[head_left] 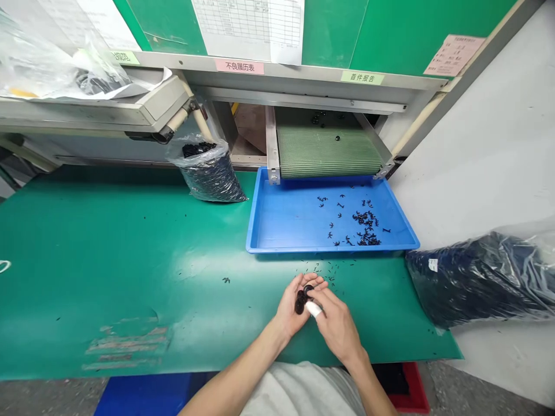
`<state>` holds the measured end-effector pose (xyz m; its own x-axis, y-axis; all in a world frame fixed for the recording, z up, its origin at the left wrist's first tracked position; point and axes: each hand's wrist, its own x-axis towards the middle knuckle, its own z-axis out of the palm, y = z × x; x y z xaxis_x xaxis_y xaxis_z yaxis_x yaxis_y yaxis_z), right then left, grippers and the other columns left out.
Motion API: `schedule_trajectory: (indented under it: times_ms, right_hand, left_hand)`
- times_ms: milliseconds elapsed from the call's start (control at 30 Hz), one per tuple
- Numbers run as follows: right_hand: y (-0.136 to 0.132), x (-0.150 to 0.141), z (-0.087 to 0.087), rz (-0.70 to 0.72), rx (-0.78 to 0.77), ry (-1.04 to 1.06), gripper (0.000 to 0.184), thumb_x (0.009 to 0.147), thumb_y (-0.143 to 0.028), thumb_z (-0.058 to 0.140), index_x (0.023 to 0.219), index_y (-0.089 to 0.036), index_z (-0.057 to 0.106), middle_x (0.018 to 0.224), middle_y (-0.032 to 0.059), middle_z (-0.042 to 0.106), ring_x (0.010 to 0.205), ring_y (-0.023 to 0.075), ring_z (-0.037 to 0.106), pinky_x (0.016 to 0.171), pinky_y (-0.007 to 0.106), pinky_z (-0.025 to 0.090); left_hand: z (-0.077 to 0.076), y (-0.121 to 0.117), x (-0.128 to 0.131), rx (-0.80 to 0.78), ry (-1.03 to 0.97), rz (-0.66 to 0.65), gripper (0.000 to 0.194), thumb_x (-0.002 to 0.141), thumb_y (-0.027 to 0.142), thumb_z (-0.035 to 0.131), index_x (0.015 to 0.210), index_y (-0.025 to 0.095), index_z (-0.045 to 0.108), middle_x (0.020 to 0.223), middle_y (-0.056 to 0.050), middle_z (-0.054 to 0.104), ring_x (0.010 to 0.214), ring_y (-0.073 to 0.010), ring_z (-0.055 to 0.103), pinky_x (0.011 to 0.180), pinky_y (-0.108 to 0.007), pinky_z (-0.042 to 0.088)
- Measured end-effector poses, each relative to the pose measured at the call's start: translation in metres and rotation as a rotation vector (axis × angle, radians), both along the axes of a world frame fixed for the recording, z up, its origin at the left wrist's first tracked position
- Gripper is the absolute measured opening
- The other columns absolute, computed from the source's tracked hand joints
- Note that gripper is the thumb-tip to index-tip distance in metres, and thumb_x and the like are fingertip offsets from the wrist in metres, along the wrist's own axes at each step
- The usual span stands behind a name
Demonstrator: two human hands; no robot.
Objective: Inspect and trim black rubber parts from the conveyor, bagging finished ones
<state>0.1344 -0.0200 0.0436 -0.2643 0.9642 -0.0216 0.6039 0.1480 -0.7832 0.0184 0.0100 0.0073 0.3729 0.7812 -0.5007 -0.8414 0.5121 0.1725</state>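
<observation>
My left hand (288, 312) is cupped palm up above the green table mat, with a few shiny black round parts (299, 303) lying in it. From the right, my right hand (340, 326) reaches over that palm, its thumb and fingers closed at a black ring-like part (308, 290). A white finger cot (314, 309) covers one of its digits. The fingertips hide some of the parts, so their exact kind does not show. Small black slivers (333, 268) lie scattered on the mat just beyond my hands.
A blue tray (286, 249) with small black branched pieces (366, 219) stands under the end of a green conveyor belt (325, 159), which carries several black parts. A bag of black pieces (212, 176) stands left of it. At right lies a large filled plastic bag (477, 277).
</observation>
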Motion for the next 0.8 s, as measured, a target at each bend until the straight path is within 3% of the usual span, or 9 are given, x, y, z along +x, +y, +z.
schedule_trajectory:
  times_ms: [233,367,500,667,800]
  right_hand:
    - [0.001,-0.003,-0.008,0.110,-0.054,-0.102,0.050,0.081,-0.007,0.038,0.124,-0.028,0.052,0.116,0.0050,0.059,0.100,0.0185,0.058,0.082,0.031,0.047]
    - [0.003,0.000,0.000,0.104,-0.052,-0.138,0.040,0.078,-0.007,0.040,0.109,-0.026,0.058,0.104,0.0029,0.063,0.090,0.0176,0.058,0.076,0.030,0.043]
    - [0.005,0.000,0.003,-0.007,-0.066,-0.109,0.024,0.076,-0.007,0.040,0.084,-0.022,0.057,0.083,0.0004,0.062,0.078,0.0157,0.055,0.068,0.027,0.039]
    - [0.003,0.000,-0.003,-0.038,-0.079,-0.108,0.030,0.077,-0.008,0.040,0.097,-0.024,0.056,0.088,0.0005,0.062,0.083,0.0169,0.055,0.072,0.028,0.039]
    - [-0.003,-0.002,-0.006,-0.052,-0.067,-0.238,0.027,0.080,-0.009,0.037,0.092,-0.024,0.056,0.092,0.0035,0.059,0.082,0.0180,0.054,0.071,0.030,0.039]
  left_hand:
    - [-0.004,-0.007,-0.001,0.012,-0.060,-0.098,0.033,0.087,0.039,0.049,0.083,0.011,0.067,0.085,-0.010,0.069,0.095,-0.0235,0.064,0.094,-0.033,0.043]
    - [-0.007,-0.010,0.002,0.022,-0.032,-0.198,0.032,0.087,0.040,0.050,0.083,0.013,0.066,0.084,-0.009,0.069,0.092,-0.0217,0.064,0.088,-0.030,0.046]
    - [-0.003,-0.012,0.007,-0.009,0.008,-0.284,0.033,0.086,0.043,0.050,0.088,0.013,0.065,0.084,-0.009,0.069,0.087,-0.0208,0.065,0.079,-0.029,0.048]
    - [-0.007,-0.016,0.012,-0.044,0.003,-0.340,0.041,0.084,0.052,0.047,0.088,0.014,0.063,0.078,-0.009,0.067,0.082,-0.0217,0.065,0.070,-0.030,0.050]
    - [-0.013,-0.019,0.012,-0.032,0.092,-0.372,0.046,0.080,0.061,0.048,0.079,0.017,0.060,0.069,-0.007,0.064,0.075,-0.0221,0.065,0.065,-0.031,0.050]
